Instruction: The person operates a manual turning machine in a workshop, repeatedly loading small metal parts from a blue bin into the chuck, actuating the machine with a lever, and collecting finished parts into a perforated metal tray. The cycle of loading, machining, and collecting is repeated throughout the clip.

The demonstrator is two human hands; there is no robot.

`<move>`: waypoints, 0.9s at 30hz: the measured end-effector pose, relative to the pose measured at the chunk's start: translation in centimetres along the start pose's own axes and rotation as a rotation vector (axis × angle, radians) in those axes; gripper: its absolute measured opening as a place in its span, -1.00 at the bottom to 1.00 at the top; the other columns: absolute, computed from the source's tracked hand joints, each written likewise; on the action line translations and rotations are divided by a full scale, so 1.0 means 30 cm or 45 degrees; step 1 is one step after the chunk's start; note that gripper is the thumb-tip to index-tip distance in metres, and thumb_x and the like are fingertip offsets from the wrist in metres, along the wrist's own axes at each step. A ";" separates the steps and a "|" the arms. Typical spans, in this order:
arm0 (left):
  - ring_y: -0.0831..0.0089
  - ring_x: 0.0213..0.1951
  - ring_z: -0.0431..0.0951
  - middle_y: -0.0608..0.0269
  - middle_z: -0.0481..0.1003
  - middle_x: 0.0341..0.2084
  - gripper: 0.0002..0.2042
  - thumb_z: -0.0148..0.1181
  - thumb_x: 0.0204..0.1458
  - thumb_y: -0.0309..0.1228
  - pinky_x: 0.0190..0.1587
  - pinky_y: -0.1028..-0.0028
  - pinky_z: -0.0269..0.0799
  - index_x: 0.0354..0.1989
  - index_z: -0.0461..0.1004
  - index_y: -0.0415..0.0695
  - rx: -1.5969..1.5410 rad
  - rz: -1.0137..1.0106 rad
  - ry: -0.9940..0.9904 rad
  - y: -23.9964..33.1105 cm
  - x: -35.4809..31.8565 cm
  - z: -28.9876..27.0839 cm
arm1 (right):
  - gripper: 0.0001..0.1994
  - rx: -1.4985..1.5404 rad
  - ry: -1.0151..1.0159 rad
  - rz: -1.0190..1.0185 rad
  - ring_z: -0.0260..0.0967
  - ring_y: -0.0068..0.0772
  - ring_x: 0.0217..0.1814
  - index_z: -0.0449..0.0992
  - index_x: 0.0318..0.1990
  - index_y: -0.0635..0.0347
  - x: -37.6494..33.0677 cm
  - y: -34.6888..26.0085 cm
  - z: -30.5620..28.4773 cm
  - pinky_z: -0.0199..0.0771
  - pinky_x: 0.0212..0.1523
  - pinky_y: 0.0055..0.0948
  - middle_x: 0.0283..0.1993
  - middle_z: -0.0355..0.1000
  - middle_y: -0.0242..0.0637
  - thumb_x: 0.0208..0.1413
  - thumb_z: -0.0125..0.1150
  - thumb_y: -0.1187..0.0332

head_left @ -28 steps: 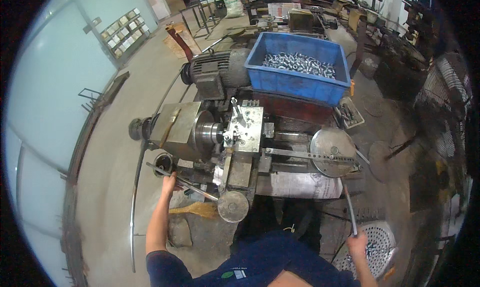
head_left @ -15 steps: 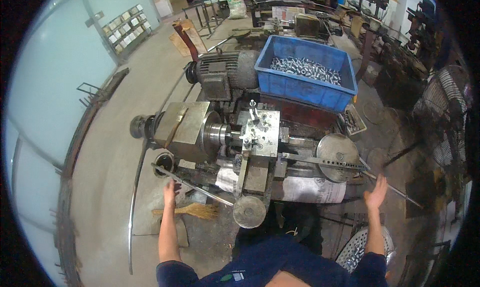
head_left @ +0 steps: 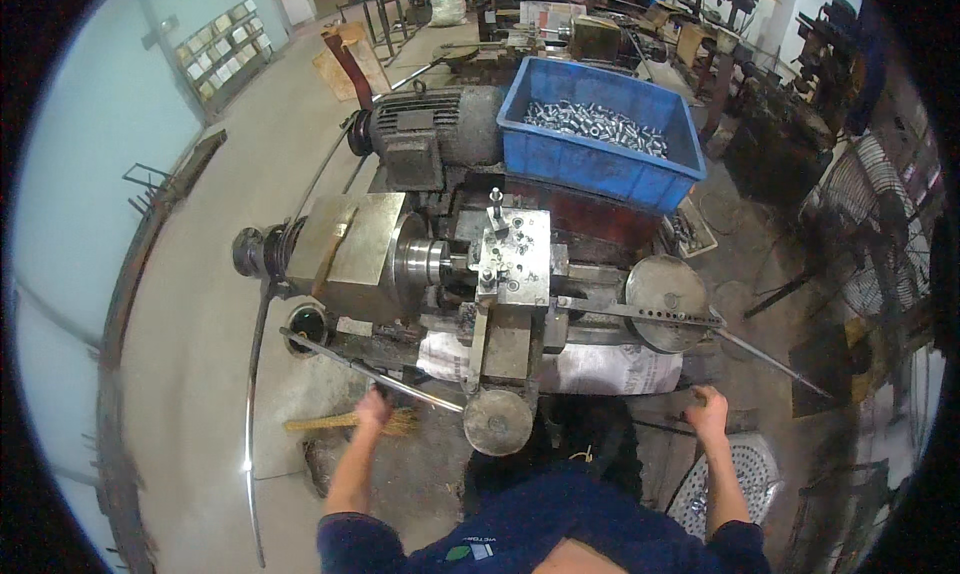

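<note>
I stand in front of a small metal lathe [head_left: 515, 259] with a chuck [head_left: 420, 262] and a grey tool block. My left hand [head_left: 372, 407] is at the lathe's lower left, just below a long slanted steel lever [head_left: 340, 359] and above a straw broom [head_left: 330, 422]. Its fingers look curled, but I cannot tell whether they touch the lever. My right hand [head_left: 708, 411] is at the lathe's lower right front, its fingers closed over a dark horizontal bar [head_left: 655, 427]. Between my hands sits a round handwheel [head_left: 497, 422].
A blue crate [head_left: 600, 169] of small metal parts stands behind the lathe, next to a grey motor [head_left: 430, 134]. A round metal disc [head_left: 667, 289], a perforated flat bar and a thin rod [head_left: 775, 362] stick out to the right. A white sack [head_left: 610, 371] hangs in front, and a fan guard [head_left: 745, 479] lies low right.
My left hand has slid down from the lever's upper end to just below it. My right hand rose from the low right corner, opened, then settled on the dark bar.
</note>
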State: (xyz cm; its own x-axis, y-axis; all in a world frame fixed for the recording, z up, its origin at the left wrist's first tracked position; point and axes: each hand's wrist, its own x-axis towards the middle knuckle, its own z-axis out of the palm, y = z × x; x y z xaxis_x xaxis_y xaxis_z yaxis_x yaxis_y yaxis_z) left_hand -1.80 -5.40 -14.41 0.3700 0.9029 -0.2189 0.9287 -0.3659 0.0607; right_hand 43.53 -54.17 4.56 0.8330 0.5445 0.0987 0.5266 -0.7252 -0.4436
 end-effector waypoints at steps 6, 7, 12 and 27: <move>0.14 -0.21 0.51 0.05 0.50 -0.29 -0.62 0.06 -0.10 -0.12 -0.18 0.26 0.41 -0.18 0.40 -0.13 0.250 0.138 -0.206 -0.020 0.004 -0.203 | -0.63 0.158 0.085 -0.326 0.40 -0.05 -0.24 0.49 -0.28 0.28 0.217 -0.238 -0.123 0.39 -0.23 -0.30 -0.30 0.44 -0.06 -0.43 0.15 0.44; 0.14 -0.21 0.50 0.06 0.50 -0.29 -0.63 0.08 -0.11 -0.14 -0.18 0.26 0.41 -0.18 0.41 -0.11 0.157 0.127 -0.208 -0.030 0.000 -0.219 | -0.62 0.168 0.117 -0.401 0.40 -0.06 -0.26 0.49 -0.28 0.28 0.258 -0.296 -0.129 0.39 -0.24 -0.31 -0.30 0.44 -0.05 -0.43 0.15 0.45; 0.13 -0.18 0.48 0.08 0.51 -0.33 -0.62 0.12 -0.11 -0.12 -0.21 0.26 0.41 -0.13 0.42 -0.02 -0.048 -0.083 -0.246 -0.138 -0.093 -0.453 | -0.63 0.378 -0.098 -0.733 0.39 -0.10 -0.26 0.49 -0.28 0.26 0.420 -0.707 -0.085 0.39 -0.26 -0.34 -0.32 0.43 -0.08 -0.42 0.16 0.45; 0.08 -0.33 0.50 0.00 0.49 -0.44 -0.58 0.14 -0.17 -0.03 -0.25 0.20 0.38 -0.24 0.47 -0.10 -0.008 -0.720 0.424 -0.569 -0.498 -0.758 | -0.74 -0.066 -0.445 -1.144 0.42 0.01 -0.38 0.54 -0.56 0.28 0.542 -1.440 0.306 0.46 -0.27 -0.23 -0.51 0.43 0.01 -0.47 0.12 0.30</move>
State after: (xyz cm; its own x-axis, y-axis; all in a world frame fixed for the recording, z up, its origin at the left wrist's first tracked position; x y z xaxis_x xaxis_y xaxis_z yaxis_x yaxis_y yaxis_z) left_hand -22.60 -7.50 9.97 -0.1882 0.9776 0.0944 0.9821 0.1861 0.0302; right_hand 32.76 -10.10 17.14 0.0221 0.9940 0.1075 0.9566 0.0102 -0.2911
